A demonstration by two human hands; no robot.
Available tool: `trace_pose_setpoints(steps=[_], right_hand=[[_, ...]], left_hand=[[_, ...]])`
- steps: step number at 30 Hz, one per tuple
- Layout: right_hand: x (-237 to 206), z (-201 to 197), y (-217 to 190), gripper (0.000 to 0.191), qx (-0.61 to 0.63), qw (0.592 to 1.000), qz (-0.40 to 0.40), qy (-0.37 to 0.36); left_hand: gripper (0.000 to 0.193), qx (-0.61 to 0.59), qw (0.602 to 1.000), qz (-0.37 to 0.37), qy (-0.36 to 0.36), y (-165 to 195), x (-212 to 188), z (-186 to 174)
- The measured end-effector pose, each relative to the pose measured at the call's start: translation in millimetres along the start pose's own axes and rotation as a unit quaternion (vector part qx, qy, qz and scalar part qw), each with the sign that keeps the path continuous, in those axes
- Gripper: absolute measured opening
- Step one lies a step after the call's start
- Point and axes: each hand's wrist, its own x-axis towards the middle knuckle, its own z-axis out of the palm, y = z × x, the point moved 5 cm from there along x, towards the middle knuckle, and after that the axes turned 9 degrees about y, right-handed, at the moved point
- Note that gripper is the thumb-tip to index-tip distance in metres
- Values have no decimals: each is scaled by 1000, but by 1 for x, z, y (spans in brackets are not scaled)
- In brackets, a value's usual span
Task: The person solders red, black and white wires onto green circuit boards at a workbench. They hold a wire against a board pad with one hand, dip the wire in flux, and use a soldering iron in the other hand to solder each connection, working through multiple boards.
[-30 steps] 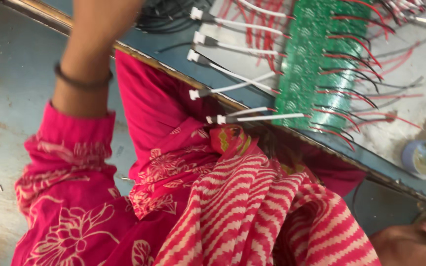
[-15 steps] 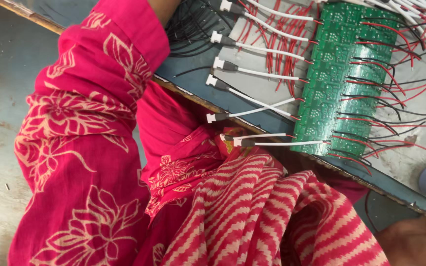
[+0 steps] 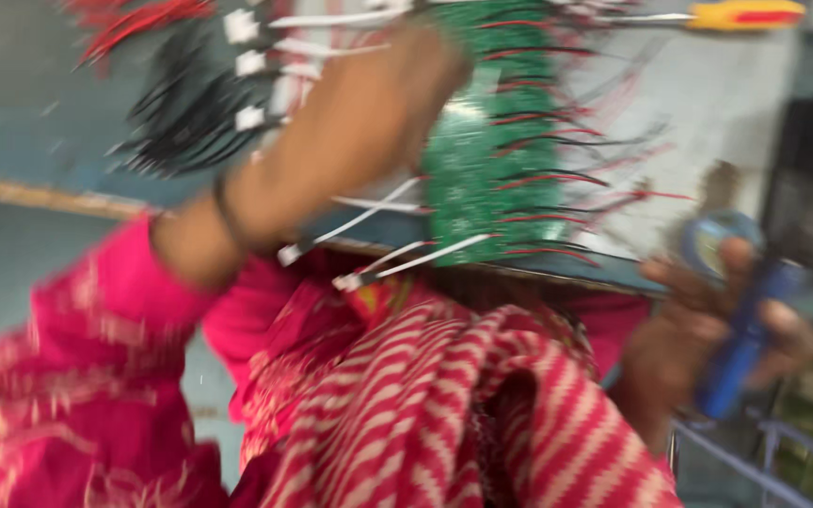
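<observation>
The picture is blurred by motion. My left hand (image 3: 392,89) reaches up over the top of a green circuit board (image 3: 491,160) that carries many red and black wires. Its fingers lie among white connector leads (image 3: 369,212); whether they grip anything is unclear. A dark bangle sits on that wrist. My right hand (image 3: 689,329) is low on the right, below the table's edge, closed around a blue-handled tool (image 3: 741,353). Pink patterned sleeves and a red striped cloth fill the lower picture.
A bundle of black wires (image 3: 181,118) with white plugs lies left of the board. A yellow and red screwdriver (image 3: 745,14) rests at the top right. A blue roll (image 3: 722,235) stands near the table's wooden front edge (image 3: 39,196).
My left arm has swung right, across the white leads to the board's top. My right hand has risen into view with the blue tool. The view has shifted.
</observation>
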Motion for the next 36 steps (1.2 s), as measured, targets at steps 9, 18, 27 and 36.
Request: trace_pose_setpoints(steps=[9, 18, 27, 36], right_hand=[[-30, 43, -15, 64, -73, 997, 18, -13], [-48, 39, -3, 64, -31, 999, 29, -30], [-55, 33, -3, 69, 46, 994, 80, -52], [1, -28, 3, 83, -320, 943, -96, -6]], left_hand=[[13, -168, 981, -87, -27, 49, -104, 75], [13, -196, 975, -97, -40, 79, -80, 83], [14, -186, 977, -48, -88, 100, -83, 85], [12, -158, 983, -82, -36, 106, -63, 71]])
